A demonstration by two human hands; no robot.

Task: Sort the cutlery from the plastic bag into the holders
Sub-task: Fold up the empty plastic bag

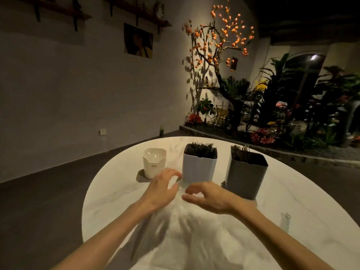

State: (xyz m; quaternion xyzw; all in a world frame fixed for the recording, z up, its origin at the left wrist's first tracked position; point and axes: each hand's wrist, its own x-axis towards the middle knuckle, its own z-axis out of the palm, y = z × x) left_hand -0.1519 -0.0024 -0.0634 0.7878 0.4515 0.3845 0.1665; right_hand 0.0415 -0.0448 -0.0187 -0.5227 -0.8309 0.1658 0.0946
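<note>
Nearest, two bare forearms are reaching forward over the round white marble-look table (109,195), lit bright from above with blurred shadows falling under the arms. Left hand (163,189) and right hand (209,197) are hovering close together, fingers loosely curved and spread, gripping nothing I can make out; something pale and blurry is sitting between them, can't tell if it's the bag. Just beyond, three holders are standing in a row: small white holder (153,164) at left, light grey holder (199,166) in the middle with dark cutlery (201,150) sticking up, dark grey holder (246,176) at right, also filled. Farther back, dark floor, plain wall with a picture (138,40), orange-blossom tree (220,47) and plants in the corner.
</note>
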